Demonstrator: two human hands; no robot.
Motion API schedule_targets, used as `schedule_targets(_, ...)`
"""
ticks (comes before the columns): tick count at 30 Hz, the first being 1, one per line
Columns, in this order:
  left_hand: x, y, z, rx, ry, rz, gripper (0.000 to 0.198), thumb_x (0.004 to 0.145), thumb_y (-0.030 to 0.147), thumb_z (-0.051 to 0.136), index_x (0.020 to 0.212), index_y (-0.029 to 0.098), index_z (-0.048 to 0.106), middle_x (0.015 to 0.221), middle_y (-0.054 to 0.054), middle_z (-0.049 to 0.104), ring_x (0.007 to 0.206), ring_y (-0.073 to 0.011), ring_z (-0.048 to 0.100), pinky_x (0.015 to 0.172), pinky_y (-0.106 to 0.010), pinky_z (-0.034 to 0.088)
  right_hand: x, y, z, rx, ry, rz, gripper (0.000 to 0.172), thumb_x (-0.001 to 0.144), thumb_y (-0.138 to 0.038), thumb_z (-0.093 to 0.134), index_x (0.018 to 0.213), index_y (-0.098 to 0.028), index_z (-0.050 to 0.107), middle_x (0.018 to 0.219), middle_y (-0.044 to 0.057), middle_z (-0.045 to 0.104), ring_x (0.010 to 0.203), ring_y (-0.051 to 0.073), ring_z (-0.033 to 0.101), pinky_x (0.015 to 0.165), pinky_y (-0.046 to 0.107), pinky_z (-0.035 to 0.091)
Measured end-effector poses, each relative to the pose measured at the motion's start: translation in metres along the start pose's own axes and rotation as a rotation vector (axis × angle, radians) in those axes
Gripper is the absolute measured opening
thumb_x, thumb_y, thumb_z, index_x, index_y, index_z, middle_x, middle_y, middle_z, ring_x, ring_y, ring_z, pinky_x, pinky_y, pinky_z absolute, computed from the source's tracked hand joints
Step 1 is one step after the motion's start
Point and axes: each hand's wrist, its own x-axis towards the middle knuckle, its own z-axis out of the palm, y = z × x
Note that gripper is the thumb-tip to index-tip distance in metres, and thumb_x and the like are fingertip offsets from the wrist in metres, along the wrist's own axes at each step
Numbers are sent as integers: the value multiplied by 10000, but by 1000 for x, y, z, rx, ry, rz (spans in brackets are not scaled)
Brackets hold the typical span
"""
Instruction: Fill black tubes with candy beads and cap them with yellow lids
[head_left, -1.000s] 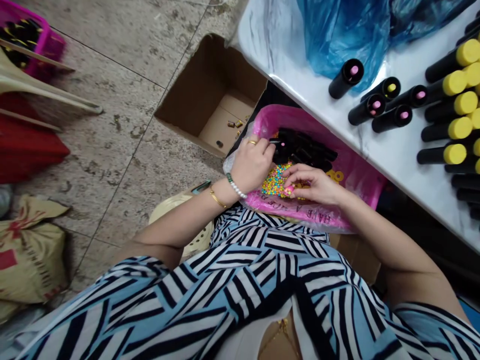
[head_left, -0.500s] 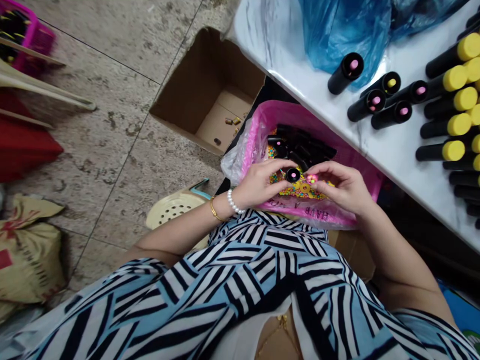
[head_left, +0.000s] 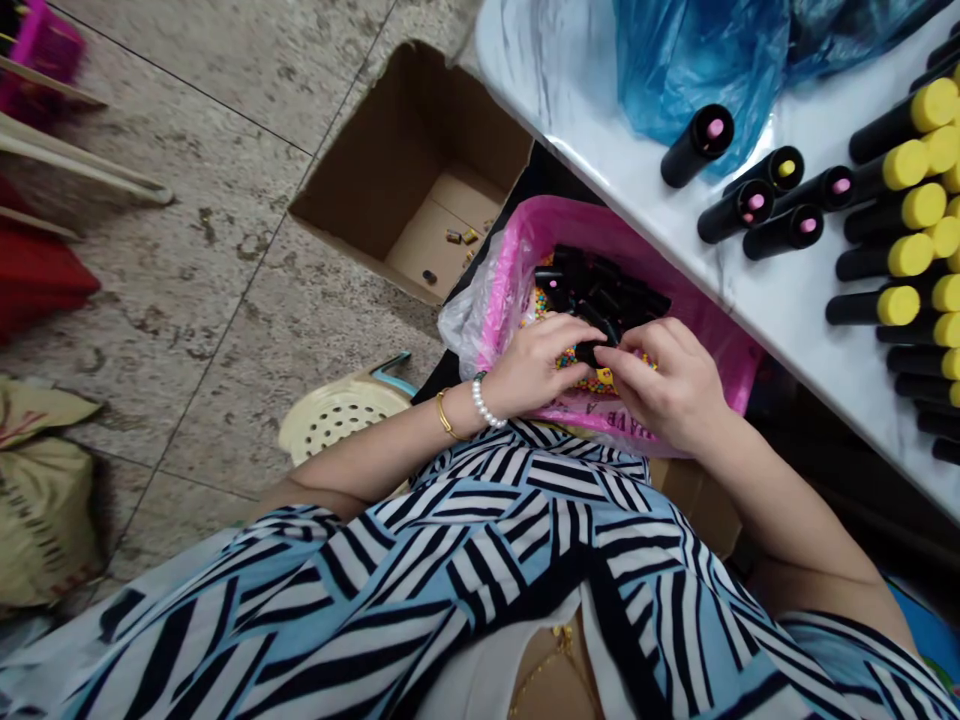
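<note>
I am gripping a matte black cylindrical tube (head_left: pixel 592 350) between my left hand (head_left: pixel 534 365) and my right hand (head_left: pixel 664 385), directly above a mound of multicoloured candy beads (head_left: pixel 589 377). The fingers of both hands are closing together on the tube, with those of my right hand curled over it; my knuckles partly hide the exact grip. The beads are lying in a pink plastic-lined container (head_left: pixel 720 365), and a heap of matching black tubes (head_left: pixel 607 290) is lying beside my fingertips. A clear plastic bag (head_left: pixel 469 320) is bunching at the container's left edge.

Beyond it, a white marble-patterned table (head_left: pixel 570 110) is bearing black tubes with pink ends (head_left: pixel 697 145), rows of yellow-capped black tubes (head_left: pixel 904 205) and a blue plastic bag (head_left: pixel 682 70). To the left, an open cardboard box (head_left: pixel 420 170) is holding small scattered pieces (head_left: pixel 461 236). A gold bangle (head_left: pixel 446 415) and a white pearl bracelet (head_left: pixel 484 402) are circling my left wrist.
</note>
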Motion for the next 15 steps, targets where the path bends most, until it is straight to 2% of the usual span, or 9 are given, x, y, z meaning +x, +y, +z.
schedule_targets(6, 1, -6, 1, 66, 63, 116, 319, 910, 201, 711, 1228, 172, 719, 1167, -111, 748, 1117, -251, 683, 1020, -418, 540, 4, 2, -4, -120, 63, -109, 307, 998, -221, 602, 1287, -289, 680, 1065, 87, 673, 967, 239, 555, 820, 408, 477)
schedule_targets(11, 2, -7, 3, 105, 68, 172, 308, 909, 158, 703, 1217, 157, 702, 1150, -106, 747, 1099, -239, 687, 1001, -413, 561, 4, 4, -2, -197, 101, -181, 328, 983, -167, 624, 1292, -268, 668, 1080, 79, 706, 1022, 240, 583, 871, 416, 490)
schedule_targets(15, 5, -2, -2, 109, 85, 220, 293, 915, 154, 700, 1207, 148, 697, 1141, -108, 745, 1095, -225, 693, 996, -398, 570, 1, 2, -7, -179, 205, -146, 347, 933, -156, 689, 1259, -276, 694, 1081, 85, 699, 1012, 244, 608, 868, 418, 520)
